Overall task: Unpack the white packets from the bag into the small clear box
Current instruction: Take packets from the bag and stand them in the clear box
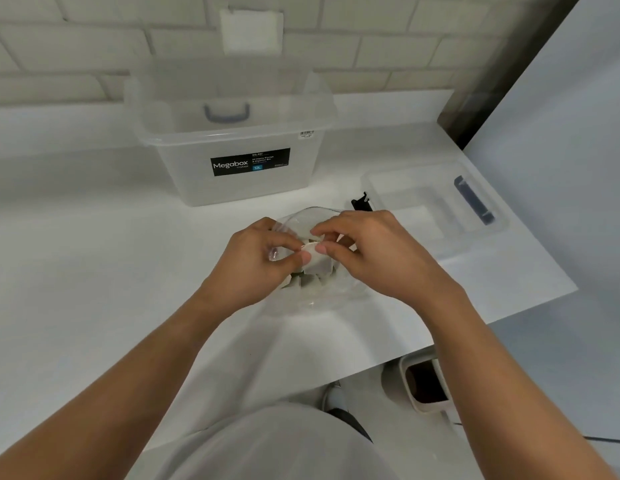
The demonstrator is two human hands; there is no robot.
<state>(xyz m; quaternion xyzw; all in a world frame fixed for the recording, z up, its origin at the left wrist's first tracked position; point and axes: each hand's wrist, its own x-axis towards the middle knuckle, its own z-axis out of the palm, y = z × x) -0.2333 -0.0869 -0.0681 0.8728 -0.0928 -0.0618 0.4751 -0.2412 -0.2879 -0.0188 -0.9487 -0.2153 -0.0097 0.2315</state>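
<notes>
White packets (310, 282) heaped inside a clear bag (315, 296), in the near middle of the white counter (94, 254). Top packet (317, 265) raised at the bag's mouth, pinched narrowly between thumb and forefinger of the right hand (374, 251). Left hand (256, 261) curled round the bag's left edge, thumb tip against the same packet. Just far-right of the hands, a small black object (362, 202), too blurred to name. Right of that, the small clear box (419, 209), open-topped, dark blue clip (473, 200) along its right side. Farther back, a large clear Megabox storage box (184, 174) against the tiled wall (76, 46). Down on the floor at right, a white bin (426, 382).
</notes>
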